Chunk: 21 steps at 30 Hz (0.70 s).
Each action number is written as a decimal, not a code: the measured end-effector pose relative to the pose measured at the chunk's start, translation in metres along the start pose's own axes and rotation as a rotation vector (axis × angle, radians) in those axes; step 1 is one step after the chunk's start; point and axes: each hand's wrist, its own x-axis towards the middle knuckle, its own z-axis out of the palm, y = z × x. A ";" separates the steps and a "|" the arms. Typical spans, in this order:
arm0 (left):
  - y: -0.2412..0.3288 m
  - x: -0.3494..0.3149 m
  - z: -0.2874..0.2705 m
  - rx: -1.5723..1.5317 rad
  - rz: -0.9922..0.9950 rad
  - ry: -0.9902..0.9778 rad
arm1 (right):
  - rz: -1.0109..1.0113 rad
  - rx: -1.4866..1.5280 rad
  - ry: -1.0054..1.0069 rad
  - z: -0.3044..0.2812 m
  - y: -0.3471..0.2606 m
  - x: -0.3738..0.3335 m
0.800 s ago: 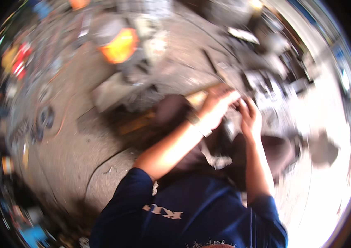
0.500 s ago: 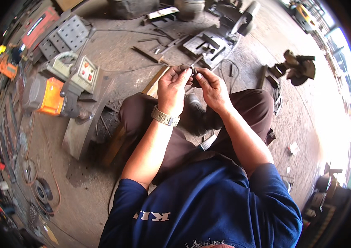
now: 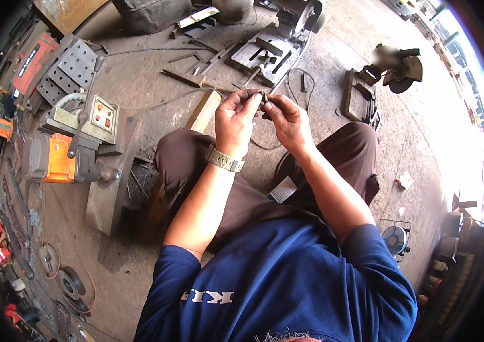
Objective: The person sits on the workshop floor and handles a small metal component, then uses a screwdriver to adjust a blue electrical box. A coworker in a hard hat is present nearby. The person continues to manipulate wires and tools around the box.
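Observation:
I sit on a workshop floor with both hands raised in front of my knees. My left hand, with a metal wristwatch on its wrist, pinches a small dark metal part at its fingertips. My right hand meets it from the right, and its fingertips grip the same small part. The part is mostly hidden by the fingers. My knees in brown trousers lie below the hands.
An orange and grey magnetic drill stands on a steel block at my left. A chop saw and loose steel bars lie ahead. A steel frame and a grinder lie at right. Cutting discs lie at lower left.
The view was blurred and has steadied as my head turned. Both hands stay together on the small part and sit slightly higher in the picture than half a second ago.

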 end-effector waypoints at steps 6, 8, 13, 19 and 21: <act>-0.014 0.013 0.011 0.056 0.028 0.017 | 0.113 0.138 -0.072 -0.010 0.012 0.012; -0.019 0.017 0.015 0.084 0.015 0.027 | 0.137 0.165 -0.074 -0.012 0.027 0.014; -0.036 0.033 0.025 0.159 -0.056 0.048 | 0.146 0.217 -0.028 -0.013 0.053 0.025; -0.046 0.062 0.037 0.331 -0.085 0.035 | 0.165 0.224 0.088 -0.019 0.066 0.043; -0.059 0.064 0.038 0.359 -0.079 0.015 | 0.168 0.223 0.126 -0.021 0.081 0.039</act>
